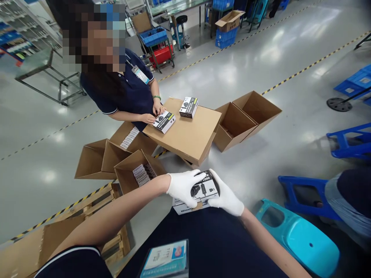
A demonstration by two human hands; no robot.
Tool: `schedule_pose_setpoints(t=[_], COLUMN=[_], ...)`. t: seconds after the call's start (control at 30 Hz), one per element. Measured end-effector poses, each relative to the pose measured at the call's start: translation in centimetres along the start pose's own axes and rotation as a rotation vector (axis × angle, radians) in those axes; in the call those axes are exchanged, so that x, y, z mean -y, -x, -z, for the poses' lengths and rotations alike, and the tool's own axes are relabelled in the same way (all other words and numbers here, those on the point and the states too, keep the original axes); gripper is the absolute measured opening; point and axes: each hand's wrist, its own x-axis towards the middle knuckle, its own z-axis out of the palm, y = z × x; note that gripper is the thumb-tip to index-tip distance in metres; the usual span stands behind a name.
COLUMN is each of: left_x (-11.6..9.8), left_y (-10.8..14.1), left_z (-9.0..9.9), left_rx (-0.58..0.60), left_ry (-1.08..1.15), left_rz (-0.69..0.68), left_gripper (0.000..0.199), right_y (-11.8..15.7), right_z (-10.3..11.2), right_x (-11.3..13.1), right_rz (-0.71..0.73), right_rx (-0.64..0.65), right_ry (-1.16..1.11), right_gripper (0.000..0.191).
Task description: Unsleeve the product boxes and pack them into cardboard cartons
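Observation:
Close against my body is a black-and-white printed product box [206, 188], held between both hands. White gloves cover them. My left hand [185, 187] grips the box from its left side, thumb low on the front and fingers over the top. On the other side, my right hand [227, 195] wraps the right edge, with its fingertips at the far corner and the thumb near the front. A similar printed box [164, 122] lies on a large closed carton [185, 135] under a co-worker's hands. Another printed box [189, 107] stands beside it on the carton.
Open cartons, one [121, 170] among several, stand on the left, some holding printed boxes. Two more open cartons [236, 125] sit at the right. A wooden pallet [116, 239] lies at lower left. A turquoise stool [307, 239] and a seated person are on my right.

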Motion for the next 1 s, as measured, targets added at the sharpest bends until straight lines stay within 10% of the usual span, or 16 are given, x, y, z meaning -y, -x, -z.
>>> schedule_pose_setpoints(t=[0.4, 0.6, 0.77, 0.87, 1.0], left_x=[-1.3, -5.0, -3.3, -0.8, 2.6], left_y=[0.7, -0.8, 2.2, 5.2, 5.4], left_z=[0.7, 7.0, 11.0, 8.0, -2.0], left_rx=[0.156, 0.259, 0.185, -0.030, -0.313], left_ry=[-0.178, -0.063, 0.135, 0.282, 0.462], left_rz=[-0.008, 0.012, 0.062, -0.021, -0.141], left_gripper=[0.072, 0.068, 0.050, 0.080, 0.093], right_y=[-0.1, -0.3, -0.9, -1.1, -1.8], right_z=[0.3, 0.2, 0.3, 0.8, 1.2], right_x=[-0.2, 0.1, 0.7, 0.4, 0.5], right_rz=[-0.005, 0.062, 0.094, 0.120, 0.126], right_rx=[-0.052, 0.030, 0.029, -0.017, 0.008], right_ry=[0.106, 0.174, 0.147, 0.162, 0.182], right_gripper=[0.129, 0.134, 0.136, 0.136, 0.130])
